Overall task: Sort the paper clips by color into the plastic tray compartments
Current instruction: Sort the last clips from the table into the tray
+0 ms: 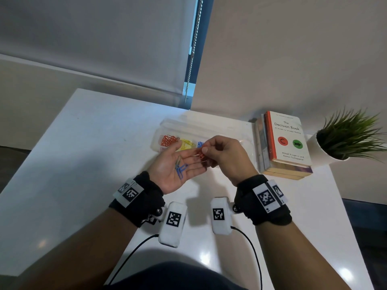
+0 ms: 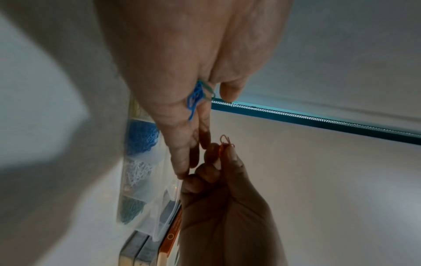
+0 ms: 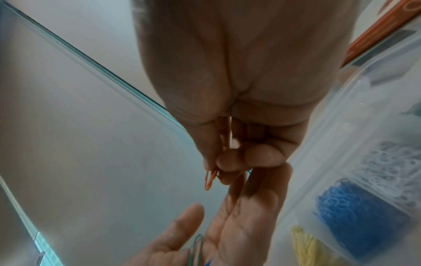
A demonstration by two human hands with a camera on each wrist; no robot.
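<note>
The left hand (image 1: 178, 164) is held palm up above the white table (image 1: 88, 155), fingers straight and slightly apart. Blue paper clips (image 1: 181, 170) and a green paper clip (image 1: 178, 160) lie loose on the palm, just behind the bases of the fingers. The exact number of blue clips cannot be made out: they overlap.

The right hand (image 1: 224, 153) is positioned at the left fingertips. Its thumb and index finger pinch an orange paper clip (image 1: 200, 153); the remaining fingers are curled under. In the right wrist view the orange clip (image 3: 210, 179) projects beyond the pinching fingertips. Part of it is hidden between the pads.

The plastic tray (image 1: 167, 124) sits on the table directly beyond both sets of fingertips. Both hands cover its near and right portions in the head view. Visible there: orange clips (image 1: 168, 140), yellow clips (image 1: 188, 142) and a small part of the blue pile (image 1: 200, 144), each in a separate compartment. The left wrist view also shows white clips (image 2: 138, 171) and dark green clips (image 2: 131, 208) in further compartments. Compartment walls are hard to trace through the clear plastic.

A stack of books (image 1: 280, 147) lies to the right of the right-hand fingers. The top cover reads "The Decision Book"; the authors' line is partly legible as "Mikael Krogerus and Roman Tschäppeler". The subtitle is too small to read. A potted plant (image 1: 343, 139) stands further right, cut off at the frame edge.
</note>
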